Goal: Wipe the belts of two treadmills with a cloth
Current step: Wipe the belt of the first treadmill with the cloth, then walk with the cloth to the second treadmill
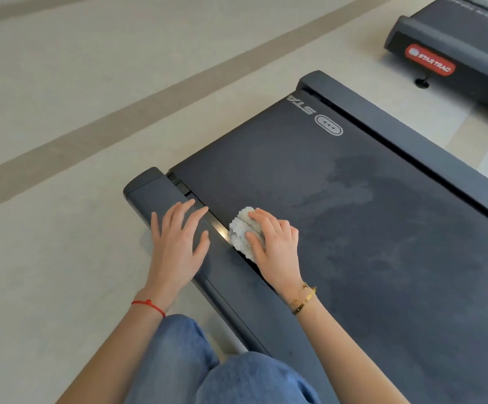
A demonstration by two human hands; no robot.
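Right hand pressing bunched white cloth on treadmill belt at its edge, left hand flat, fingers spread, on side rail, second Star Trac treadmill well apart, jeans-clad knees below

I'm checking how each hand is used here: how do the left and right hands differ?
The left hand lies flat and empty on the side rail; the right hand presses a white cloth on the belt. The left's fingers are spread; the right's curl over the cloth. The left wrist has a red string, the right gold bracelets. Both rest on the same treadmill.
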